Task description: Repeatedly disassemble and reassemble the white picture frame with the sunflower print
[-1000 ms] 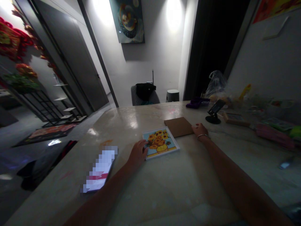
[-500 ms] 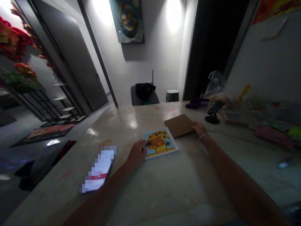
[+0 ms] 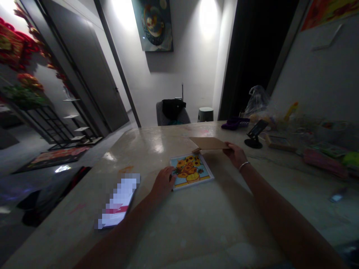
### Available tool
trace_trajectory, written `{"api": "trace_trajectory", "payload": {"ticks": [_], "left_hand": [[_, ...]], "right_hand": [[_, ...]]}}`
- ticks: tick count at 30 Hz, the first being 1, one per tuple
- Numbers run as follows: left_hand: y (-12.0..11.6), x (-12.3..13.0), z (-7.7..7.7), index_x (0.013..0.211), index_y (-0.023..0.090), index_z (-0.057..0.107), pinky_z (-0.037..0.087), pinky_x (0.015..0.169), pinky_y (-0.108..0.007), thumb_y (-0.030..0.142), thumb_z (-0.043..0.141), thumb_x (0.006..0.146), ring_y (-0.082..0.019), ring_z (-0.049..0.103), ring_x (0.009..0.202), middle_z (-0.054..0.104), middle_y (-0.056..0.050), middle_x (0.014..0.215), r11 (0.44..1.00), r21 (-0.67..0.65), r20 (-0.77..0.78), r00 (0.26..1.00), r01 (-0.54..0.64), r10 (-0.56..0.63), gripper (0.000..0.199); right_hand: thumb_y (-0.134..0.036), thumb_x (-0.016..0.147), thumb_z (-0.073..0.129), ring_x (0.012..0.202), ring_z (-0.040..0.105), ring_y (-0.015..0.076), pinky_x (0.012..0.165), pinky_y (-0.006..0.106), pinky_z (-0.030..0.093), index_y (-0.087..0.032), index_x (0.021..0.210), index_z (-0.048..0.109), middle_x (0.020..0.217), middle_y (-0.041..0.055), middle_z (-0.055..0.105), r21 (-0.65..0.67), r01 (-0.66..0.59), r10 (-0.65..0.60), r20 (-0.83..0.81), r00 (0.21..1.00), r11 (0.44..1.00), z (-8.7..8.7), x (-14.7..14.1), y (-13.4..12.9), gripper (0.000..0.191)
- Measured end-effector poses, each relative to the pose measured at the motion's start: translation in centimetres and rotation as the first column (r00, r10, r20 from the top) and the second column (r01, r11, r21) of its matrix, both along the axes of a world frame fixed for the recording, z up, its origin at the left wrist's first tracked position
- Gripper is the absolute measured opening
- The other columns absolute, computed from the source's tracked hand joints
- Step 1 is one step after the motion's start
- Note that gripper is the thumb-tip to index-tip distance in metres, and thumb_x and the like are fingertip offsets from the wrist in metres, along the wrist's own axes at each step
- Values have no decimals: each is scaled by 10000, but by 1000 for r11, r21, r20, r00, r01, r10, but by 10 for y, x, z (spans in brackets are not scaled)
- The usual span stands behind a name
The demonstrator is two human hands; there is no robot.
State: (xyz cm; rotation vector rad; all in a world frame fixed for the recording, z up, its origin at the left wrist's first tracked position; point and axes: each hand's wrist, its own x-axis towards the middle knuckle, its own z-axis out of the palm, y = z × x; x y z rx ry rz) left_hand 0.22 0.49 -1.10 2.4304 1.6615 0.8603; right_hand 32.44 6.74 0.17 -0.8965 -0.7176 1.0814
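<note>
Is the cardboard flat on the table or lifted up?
Lifted, at least partly: the right hand holds the right edge of the cardboard up off the table.

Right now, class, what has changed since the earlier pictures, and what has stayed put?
The right hand, gripping the brown board, has raised that side up off the table. The left hand is still at the left edge of the sunflower picture; picture and phone stay put.

Head-worn view, facing forward and down, tabletop near, wall beyond
</note>
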Motion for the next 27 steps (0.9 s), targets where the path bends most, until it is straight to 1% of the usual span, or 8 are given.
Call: {"api": "trace_trajectory", "payload": {"ticks": [5,9,12,14,16,20,24,27], "left_hand": [[1,-2,0,981,142,599,405,923,-395,169,440,717,-223,544,1009,615,-112,1055,1000,-1,24,1000,1,-1,310],[2,-3,0,956,155,600,418,907,-372,94,405,687,-207,556,977,624,-93,1008,1000,-3,32,999,-3,3,339],[3,-3,1,983,169,580,434,875,-373,128,440,711,-209,563,937,619,-85,990,998,-8,53,997,-59,59,308],[3,-3,2,1080,178,521,436,862,-385,194,505,721,-210,563,909,595,-85,1031,992,42,108,987,-121,116,360],[1,-2,5,1205,186,405,429,863,-398,245,564,711,-207,555,902,538,-101,1128,976,141,181,973,-168,141,522],[-2,-2,11,1320,222,196,430,854,-395,301,578,728,-226,504,1016,385,-135,1295,945,280,262,960,-171,96,709],[-4,-2,14,1326,256,176,432,856,-378,319,512,784,-227,454,1093,280,-116,1373,933,329,281,959,-142,47,641],[-5,-1,17,1259,265,307,442,833,-364,312,466,812,-198,497,1024,386,-92,1297,943,302,336,941,-143,35,477]], "right_hand": [[-213,650,532,631,589,108,673,260,502,-196,782,607,730,-1,630,57,-92,93,-15,996,994,13,-10,-7,153],[-191,669,505,555,571,88,688,241,503,-198,787,615,651,-15,622,13,-180,180,-123,976,984,17,-13,-11,162],[-190,680,497,531,559,87,703,240,503,-193,772,619,586,-18,602,-7,-260,256,-150,955,966,19,-16,-14,153],[-187,679,500,518,552,87,714,245,501,-191,765,620,563,-20,592,-22,-303,298,-136,945,953,20,-19,-16,148],[-183,673,503,500,538,86,723,250,499,-189,753,619,542,-22,579,-41,-339,333,-117,936,940,22,-24,-19,141],[-173,675,499,480,518,85,729,256,494,-178,748,623,519,-22,562,-80,-409,400,-109,910,909,27,-35,-25,144],[-150,691,487,466,500,69,698,231,491,-159,739,637,554,-16,579,-112,-476,455,-167,874,872,31,-44,-31,158],[-139,697,480,467,493,66,680,230,488,-156,733,645,591,-11,592,-122,-507,482,-186,856,854,33,-48,-34,170]]}}
